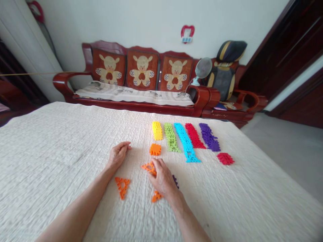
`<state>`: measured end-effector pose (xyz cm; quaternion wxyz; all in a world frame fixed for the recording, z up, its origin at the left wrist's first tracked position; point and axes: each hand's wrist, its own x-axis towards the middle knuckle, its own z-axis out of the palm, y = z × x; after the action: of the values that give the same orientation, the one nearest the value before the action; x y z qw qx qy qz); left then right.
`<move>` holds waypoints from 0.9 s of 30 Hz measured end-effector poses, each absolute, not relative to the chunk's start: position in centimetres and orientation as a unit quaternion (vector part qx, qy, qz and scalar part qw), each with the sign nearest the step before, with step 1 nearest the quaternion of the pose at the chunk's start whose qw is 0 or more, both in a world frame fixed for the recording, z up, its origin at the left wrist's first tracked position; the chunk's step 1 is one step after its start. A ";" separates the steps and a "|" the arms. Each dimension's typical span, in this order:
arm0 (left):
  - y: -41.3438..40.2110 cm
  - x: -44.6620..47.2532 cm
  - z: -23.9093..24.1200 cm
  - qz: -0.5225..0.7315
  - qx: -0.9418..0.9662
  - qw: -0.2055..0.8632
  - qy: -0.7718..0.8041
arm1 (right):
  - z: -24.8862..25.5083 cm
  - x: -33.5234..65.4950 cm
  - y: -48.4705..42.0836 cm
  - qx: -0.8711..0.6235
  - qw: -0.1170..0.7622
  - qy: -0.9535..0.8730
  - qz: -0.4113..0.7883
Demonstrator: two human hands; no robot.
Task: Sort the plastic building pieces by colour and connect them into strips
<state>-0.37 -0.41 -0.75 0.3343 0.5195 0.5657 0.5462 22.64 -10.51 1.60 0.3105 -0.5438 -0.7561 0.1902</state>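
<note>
My right hand [163, 178] pinches an orange triangular toy tile [148, 167] between thumb and fingers, low over the white quilted cover. Partly hidden beneath that hand are another orange tile [156, 196] and a dark purple tile [176, 181]. My left hand [119, 155] rests on the cover with its fingers curled together and nothing visible in them. Below it lies a separate orange triangular tile [122, 187] with notched edges. Just beyond my right hand sits a small orange stack of square tiles [155, 149].
Overlapping rows of yellow [157, 130], green [171, 137], blue [186, 143], red [194, 135] and purple tiles [209, 137] lie farther back. A red pile [225, 158] is at the right. Behind stand a wooden sofa [141, 105] and a fan [203, 68].
</note>
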 end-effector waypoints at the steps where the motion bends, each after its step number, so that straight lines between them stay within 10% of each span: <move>1: -0.4 -0.3 -0.7 0.547 0.517 0.335 0.567 | 1.8 22.6 -10.6 -0.544 0.306 -0.758 0.190; 27: -0.4 -0.7 -1.0 0.523 0.528 0.318 0.589 | 1.7 22.6 -10.8 -0.553 0.271 -0.777 0.127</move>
<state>-0.75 -0.37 -1.03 0.3179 0.5281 0.5886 0.5231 22.61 -10.82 1.69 0.2711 -0.5534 -0.7772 0.1273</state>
